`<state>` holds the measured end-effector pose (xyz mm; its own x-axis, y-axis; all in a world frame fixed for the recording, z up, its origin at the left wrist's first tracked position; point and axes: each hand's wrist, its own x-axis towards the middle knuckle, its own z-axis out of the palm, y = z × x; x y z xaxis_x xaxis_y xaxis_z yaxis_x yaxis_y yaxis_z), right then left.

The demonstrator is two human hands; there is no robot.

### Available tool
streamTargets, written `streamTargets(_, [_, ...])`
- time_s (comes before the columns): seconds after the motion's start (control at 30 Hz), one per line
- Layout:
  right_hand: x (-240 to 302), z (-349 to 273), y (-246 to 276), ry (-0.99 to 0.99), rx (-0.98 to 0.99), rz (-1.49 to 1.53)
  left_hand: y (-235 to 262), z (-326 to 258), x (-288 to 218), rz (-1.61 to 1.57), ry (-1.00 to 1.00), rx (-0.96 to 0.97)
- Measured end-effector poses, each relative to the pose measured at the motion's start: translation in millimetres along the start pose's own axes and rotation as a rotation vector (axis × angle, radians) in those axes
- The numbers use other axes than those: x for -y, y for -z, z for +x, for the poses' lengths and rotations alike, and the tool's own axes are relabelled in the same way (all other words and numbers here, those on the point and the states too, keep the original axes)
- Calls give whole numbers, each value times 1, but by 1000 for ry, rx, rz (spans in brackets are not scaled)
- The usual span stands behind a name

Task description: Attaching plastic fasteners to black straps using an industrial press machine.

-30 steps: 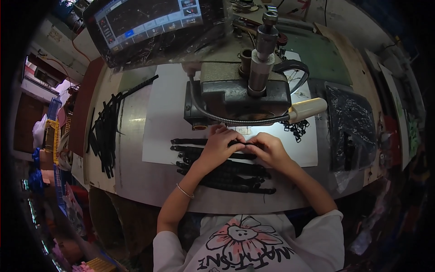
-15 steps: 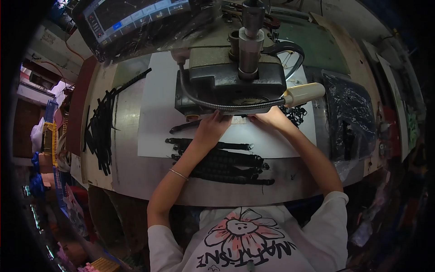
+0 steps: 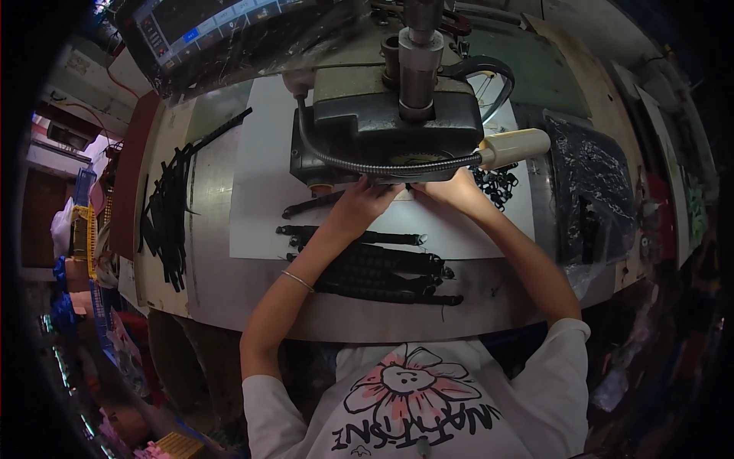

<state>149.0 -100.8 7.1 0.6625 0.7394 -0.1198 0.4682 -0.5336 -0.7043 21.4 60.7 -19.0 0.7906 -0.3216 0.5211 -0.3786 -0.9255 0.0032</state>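
Observation:
Both hands work at the front edge of a dark sewing machine head (image 3: pixel 386 138). My left hand (image 3: pixel 365 205) is closed on a black strap (image 3: pixel 312 204), whose loose end trails out to the left across a white sheet. Close by on the right, my right hand (image 3: pixel 457 191) has its fingers pressed together near a small dark bit between the hands; what it grips is hidden. A lamp with a cream handle (image 3: pixel 514 148) lights this hand from above. Under and beside my left forearm lies a row of finished-looking black straps (image 3: pixel 375 269).
A bunch of thin black strips (image 3: pixel 166 222) lies at the left. Small black buckles (image 3: pixel 501 187) are heaped right of my right hand. Farther right lies a clear plastic bag with dark contents (image 3: pixel 589 206). A plastic-covered screen (image 3: pixel 229 38) stands at the back left.
My left hand has shifted slightly right, its fingertips nearer my right hand. My right hand stays at about the same place by the machine. The whole view has tilted slightly.

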Motion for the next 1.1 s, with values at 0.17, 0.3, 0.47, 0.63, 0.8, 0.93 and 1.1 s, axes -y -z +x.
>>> streamTargets(0.17, [10,-7,4,-78,-39,-108,-5,-3,2,-56,4,-17])
streamTargets(0.3, [6,-3,1,-67,-25,-63,-9,-5,2,-170,97,-39])
streamTargets(0.47, [-8,4,-2,-30,-15,-99,-9,2,0,-201,157,-84])
streamTargets(0.63, [5,3,2,-72,11,-111,-10,-1,3,-225,151,-52])
streamTargets(0.8, [20,-4,7,-130,87,-199,0,2,3,-81,12,44])
streamTargets(0.93, [-5,-21,-5,251,-302,-245,-1,5,4,-50,-78,-9])
streamTargets(1.1, [-4,-28,-14,506,-400,-113,1,4,5,24,-122,30])
